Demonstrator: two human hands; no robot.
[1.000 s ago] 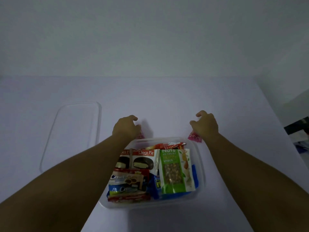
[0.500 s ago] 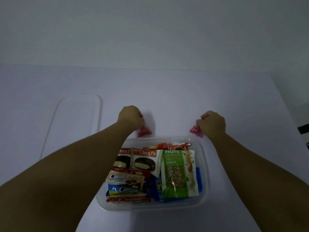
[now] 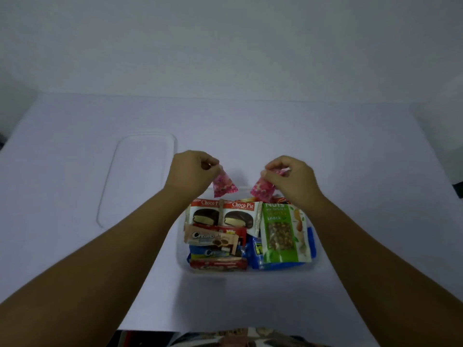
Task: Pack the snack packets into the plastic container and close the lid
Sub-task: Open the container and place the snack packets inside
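A clear plastic container [image 3: 181, 256] sits on the table in front of me. It holds two Choco Pie packets [image 3: 223, 215], a green nuts packet [image 3: 281, 234], cream biscuit packets [image 3: 213, 240] and blue packets. My left hand [image 3: 193, 172] pinches a small pink candy packet [image 3: 223, 185] that hangs above the container's far edge. Just to the right, my right hand [image 3: 292, 177] pinches a second pink candy packet [image 3: 261, 190] over the same edge. The clear lid [image 3: 140, 176] lies flat on the table to the left of the container.
The white table [image 3: 350, 171] stretches to a pale wall behind. Its near edge runs just below my forearms, with patterned cloth showing under it. Dark objects sit beyond the table's right edge.
Both hands have lifted the pink candy packets off the table behind the container and brought them inward, over its far edge. The camera view has shifted.
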